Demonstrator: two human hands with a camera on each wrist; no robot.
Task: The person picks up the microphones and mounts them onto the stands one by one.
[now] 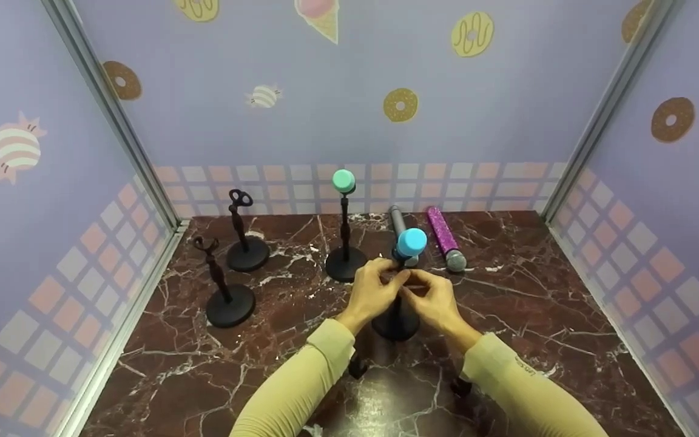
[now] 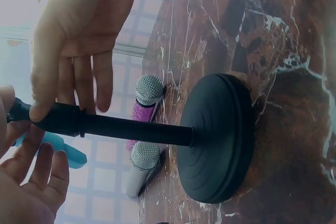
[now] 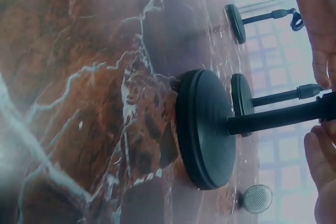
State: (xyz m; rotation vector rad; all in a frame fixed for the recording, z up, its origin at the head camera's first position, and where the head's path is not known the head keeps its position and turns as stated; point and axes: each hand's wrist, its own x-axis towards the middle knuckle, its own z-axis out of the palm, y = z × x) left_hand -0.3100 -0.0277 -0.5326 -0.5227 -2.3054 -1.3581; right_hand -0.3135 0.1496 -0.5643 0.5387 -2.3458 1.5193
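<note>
A black desktop microphone stand [image 1: 396, 328] stands upright on the marble-patterned table, topped by a microphone with a bright blue end [image 1: 412, 243]. From the left, my left hand [image 1: 377, 291] pinches the upper part of its pole; my right hand [image 1: 437, 298] pinches it from the right, and the fingers of both nearly meet. In the left wrist view, the right thumb [image 2: 44, 87] presses the pole's collar [image 2: 62, 119], and the left hand [image 2: 29, 182] is by the blue microphone [image 2: 71, 153]. The round base [image 3: 207, 129] shows in the right wrist view.
Behind stands another stand [image 1: 345, 264] with a green-ended microphone [image 1: 343, 181]. Two stands with bare clips, a rear one [image 1: 247, 254] and a front one [image 1: 230, 305], are at left. A grey microphone [image 1: 397, 220] and a glittery purple microphone [image 1: 443, 233] lie at the back. Patterned walls [image 1: 349, 133] enclose the table.
</note>
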